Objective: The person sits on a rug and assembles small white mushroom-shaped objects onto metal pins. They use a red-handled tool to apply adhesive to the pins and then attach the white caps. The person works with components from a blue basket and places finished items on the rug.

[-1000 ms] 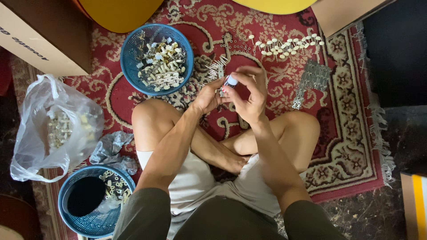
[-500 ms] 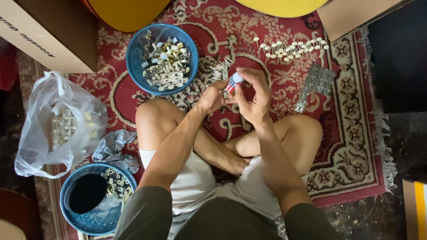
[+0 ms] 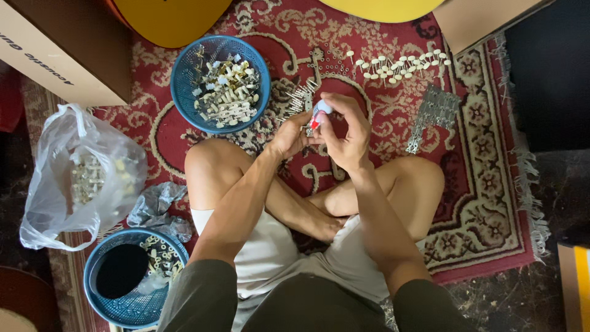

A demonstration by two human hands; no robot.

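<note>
Head view, looking down on my crossed legs on a rug (image 3: 491, 203), red with cream scrollwork and a fringed edge, laid over a dark, gritty floor (image 3: 541, 301).

My right hand (image 3: 347, 132) is curled, its fingers closed about a small tube (image 3: 318, 115) with a pale body and a red end. My left hand (image 3: 289, 136) meets it from the left, fingertips pinched at a small metal part (image 3: 308, 127) just beneath the tube; the part is too small for me to tell more.

Just beyond the hands lies a cluster of metal pieces (image 3: 298, 98) on the rug. Farther out and to the right runs a row of white-capped pegs (image 3: 399, 64); right of the right hand, a stack of grey metal strips (image 3: 433, 114).

Beyond the left hand, to the left, stands a blue basket (image 3: 184, 92) heaped with cream and metal parts. Well left of my left forearm sits a clear plastic bag (image 3: 80, 172) of similar parts, with crumpled grey wrap (image 3: 157, 206) between the bag and my knee. A second blue basket (image 3: 129, 301), partly filled, stands near my left elbow.

At the far edge: a cardboard box (image 3: 55, 49) to the left and two yellow curved bodies (image 3: 172, 18), cut off by the frame.
</note>
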